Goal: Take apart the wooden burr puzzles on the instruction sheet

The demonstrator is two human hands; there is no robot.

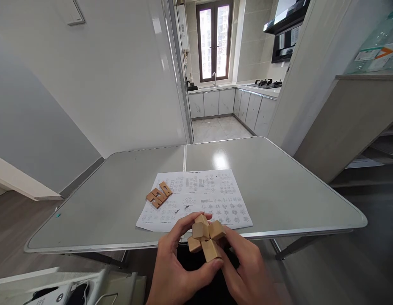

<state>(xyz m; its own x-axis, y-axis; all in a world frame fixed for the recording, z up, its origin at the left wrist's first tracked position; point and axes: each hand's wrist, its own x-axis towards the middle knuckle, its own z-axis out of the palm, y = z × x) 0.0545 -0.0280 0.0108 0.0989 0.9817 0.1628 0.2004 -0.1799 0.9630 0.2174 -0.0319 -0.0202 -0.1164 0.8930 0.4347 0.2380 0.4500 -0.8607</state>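
A wooden burr puzzle of interlocked pale blocks is held between both hands, in front of the table's near edge. My left hand grips it with the thumb at the lower front and the fingers over the top. From the other side, my right hand closes on it; some of its fingers are hidden behind the blocks. Beyond the hands, a white printed sheet with rows of small diagrams lies on the table. Several flat wooden pieces with cut-out slots rest on the sheet's left part.
The grey table has a metal rim and a seam across its middle. At lower left stands a pale container with items inside. Large plastic bottles stand on a ledge at right. A kitchen with a window lies beyond the doorway.
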